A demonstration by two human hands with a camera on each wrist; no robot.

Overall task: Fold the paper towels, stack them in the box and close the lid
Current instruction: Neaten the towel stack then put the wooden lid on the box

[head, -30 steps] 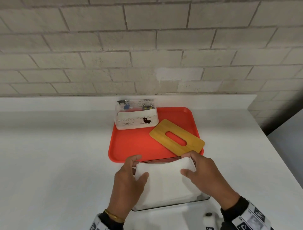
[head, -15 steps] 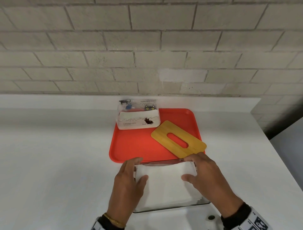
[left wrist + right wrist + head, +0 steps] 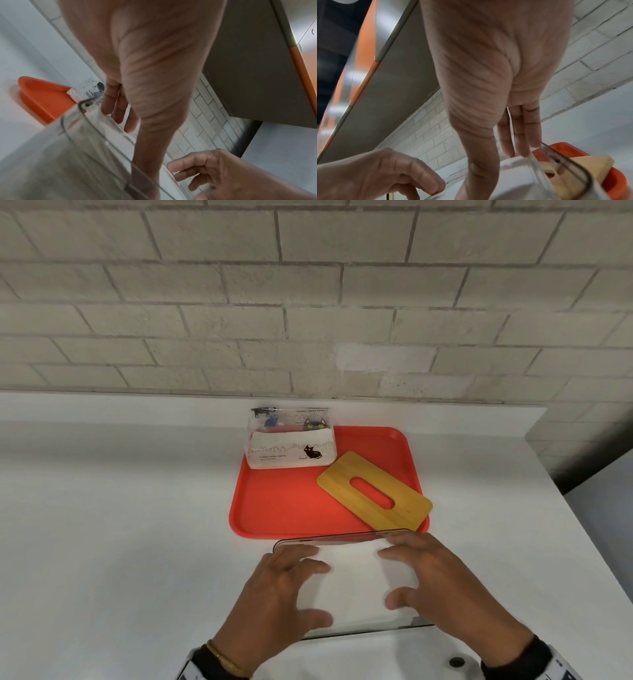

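Observation:
A clear box (image 3: pixel 342 538) stands on the white counter just in front of the red tray (image 3: pixel 284 508). A folded white paper towel (image 3: pixel 356 580) lies inside it. My left hand (image 3: pixel 308 590) rests with spread, straight fingers on the towel's left part. On the right part my right hand (image 3: pixel 394 578) lies the same way. In the left wrist view my left fingers (image 3: pixel 118 108) point straight down at the towel (image 3: pixel 77 155) by the box rim. My right fingers (image 3: pixel 518 135) reach the towel (image 3: pixel 513 175) at the far wall. The slotted wooden lid (image 3: pixel 375 494) lies on the tray.
A printed pack of paper towels (image 3: pixel 289 445) stands at the tray's back left corner. A brick wall (image 3: pixel 308 302) rises behind the counter. The counter's right edge (image 3: pixel 582 542) drops off to the right of my right hand.
Both hands lowered the towel into the box. They went from holding its two ends to lying flat on top of it, closer together.

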